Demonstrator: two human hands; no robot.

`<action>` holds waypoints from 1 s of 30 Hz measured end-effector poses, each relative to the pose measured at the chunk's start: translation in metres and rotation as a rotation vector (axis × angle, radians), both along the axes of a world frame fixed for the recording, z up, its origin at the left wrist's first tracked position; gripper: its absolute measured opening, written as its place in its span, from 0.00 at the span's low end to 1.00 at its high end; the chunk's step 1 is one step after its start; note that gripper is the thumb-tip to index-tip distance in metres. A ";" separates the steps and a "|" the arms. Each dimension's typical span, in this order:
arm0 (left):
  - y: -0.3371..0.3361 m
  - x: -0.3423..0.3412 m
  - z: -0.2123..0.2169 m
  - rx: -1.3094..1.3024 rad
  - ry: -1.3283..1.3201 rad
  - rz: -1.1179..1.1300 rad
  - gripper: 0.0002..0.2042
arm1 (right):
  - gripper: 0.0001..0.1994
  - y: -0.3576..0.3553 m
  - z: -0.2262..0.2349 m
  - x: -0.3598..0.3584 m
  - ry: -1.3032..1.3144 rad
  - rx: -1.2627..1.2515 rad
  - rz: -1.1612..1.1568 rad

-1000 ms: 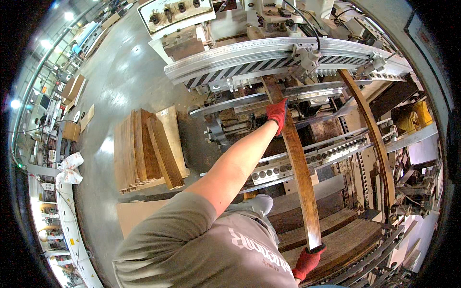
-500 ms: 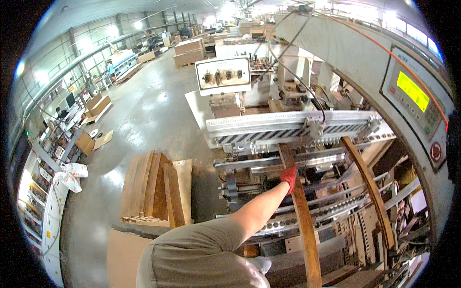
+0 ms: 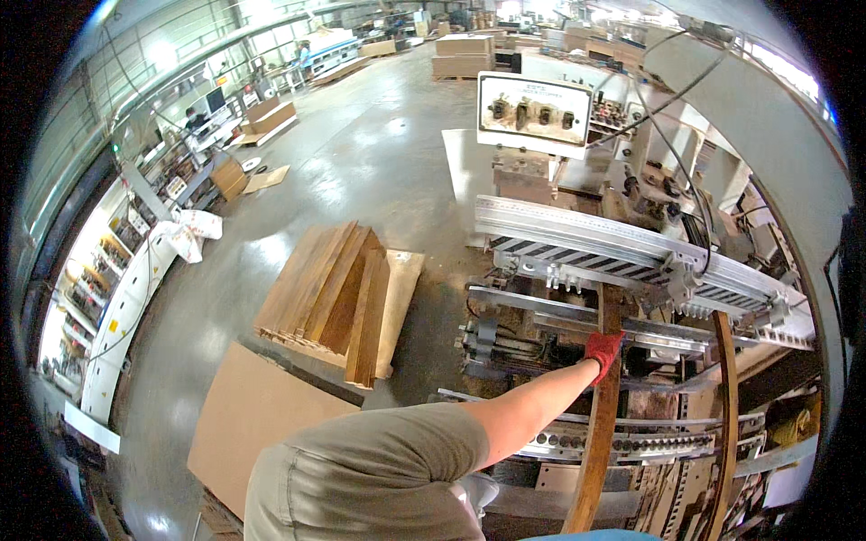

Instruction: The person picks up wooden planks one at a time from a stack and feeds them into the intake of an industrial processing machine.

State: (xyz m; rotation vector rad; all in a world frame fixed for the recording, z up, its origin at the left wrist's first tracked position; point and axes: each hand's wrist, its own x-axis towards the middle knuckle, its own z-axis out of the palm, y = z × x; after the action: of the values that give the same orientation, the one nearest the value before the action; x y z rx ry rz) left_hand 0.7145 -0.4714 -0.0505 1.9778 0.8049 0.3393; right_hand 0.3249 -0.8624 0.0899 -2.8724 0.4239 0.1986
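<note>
My left hand (image 3: 604, 353), in a red glove, grips a long brown wooden board (image 3: 603, 433). The board lies across the rails of a machine bed, its far end under a metal beam (image 3: 586, 242) with a ruler strip. To the right, apart from the hand, a second wooden board (image 3: 727, 415) lies roughly alongside the first. The fingers curl over the board, partly hidden from this side. My right hand is out of view.
Left of the machine, stacked wooden boards (image 3: 316, 288) rest on a pale base sheet (image 3: 402, 293). Nearer is a flat brown panel (image 3: 262, 424). A white control box (image 3: 534, 110) with knobs stands behind the beam. A large grey machine arm (image 3: 722, 90) crosses the upper right.
The view has swung left, so the machine and boards appear farther right and more of the left floor shows. My left hand stays on the same board.
</note>
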 end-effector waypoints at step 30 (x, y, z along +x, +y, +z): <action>-0.006 -0.004 0.007 -0.235 -0.011 0.108 0.37 | 0.20 0.029 0.005 0.046 -0.024 0.037 0.000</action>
State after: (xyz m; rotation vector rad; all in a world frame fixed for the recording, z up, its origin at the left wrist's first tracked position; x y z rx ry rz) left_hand 0.7107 -0.4776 -0.0440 1.7164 0.9048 0.3035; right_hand 0.3705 -0.8335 0.0954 -2.8351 0.4115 0.1695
